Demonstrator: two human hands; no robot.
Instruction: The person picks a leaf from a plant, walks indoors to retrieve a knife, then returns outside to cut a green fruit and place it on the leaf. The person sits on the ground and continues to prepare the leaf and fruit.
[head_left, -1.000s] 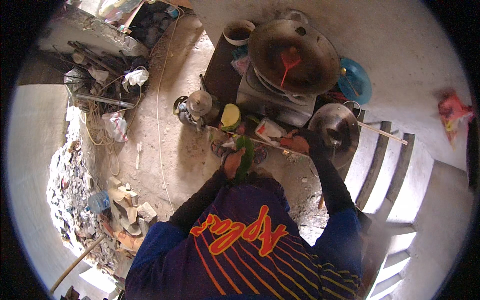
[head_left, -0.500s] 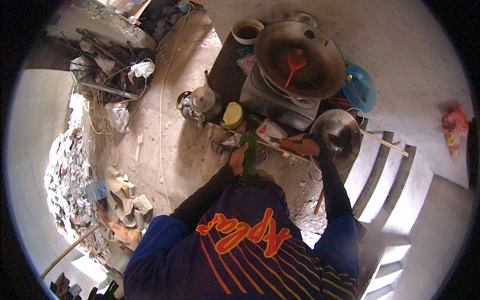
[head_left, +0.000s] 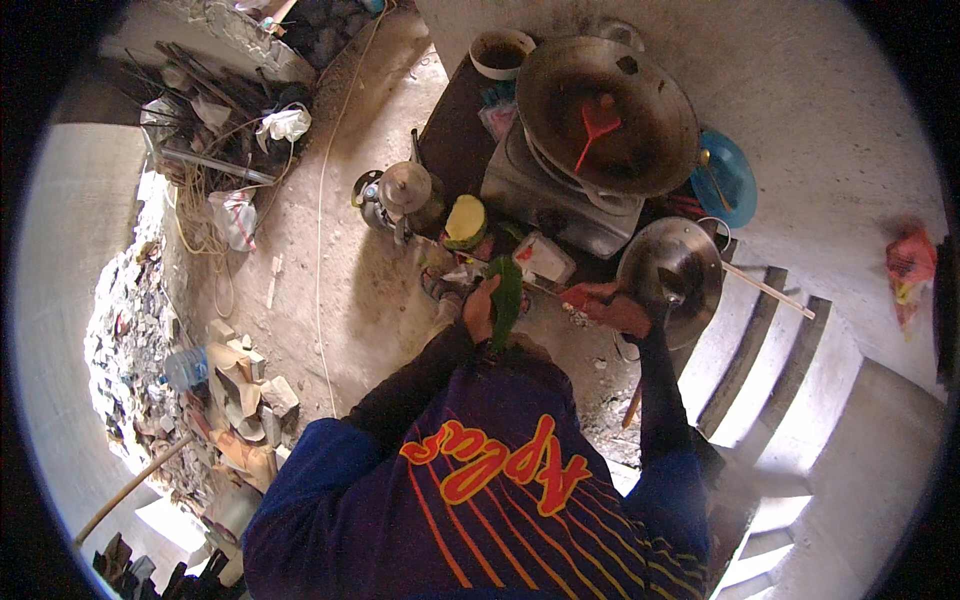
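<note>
My left hand (head_left: pixel 480 308) is closed around a long green piece with an uneven edge (head_left: pixel 508 300), a leaf or a slim vegetable. It is upright in front of my body. To its right, my right hand (head_left: pixel 615 312) has its fingers curled, with a thin edge near the fingertips. What it grips is too blurred to name. Just beyond the hands stand a green-skinned fruit or gourd with a pale yellow cut face (head_left: pixel 466 222) and a white tray (head_left: pixel 545 258) with a bit of red in it. A steel pan (head_left: pixel 660 265) is beside my right hand.
A large wok (head_left: pixel 640 120) with a red utensil (head_left: pixel 600 122) in it rests on a stove (head_left: pixel 560 215). Around it are a bowl (head_left: pixel 500 55), a blue basin (head_left: pixel 735 180) and a metal kettle (head_left: pixel 405 188). Rubble (head_left: pixel 245 390) lies left; steps (head_left: pixel 745 350) are right.
My right hand has drawn slightly down and left, toward me. The green piece in my left hand has shifted a little to the right. The view has tilted slightly.
</note>
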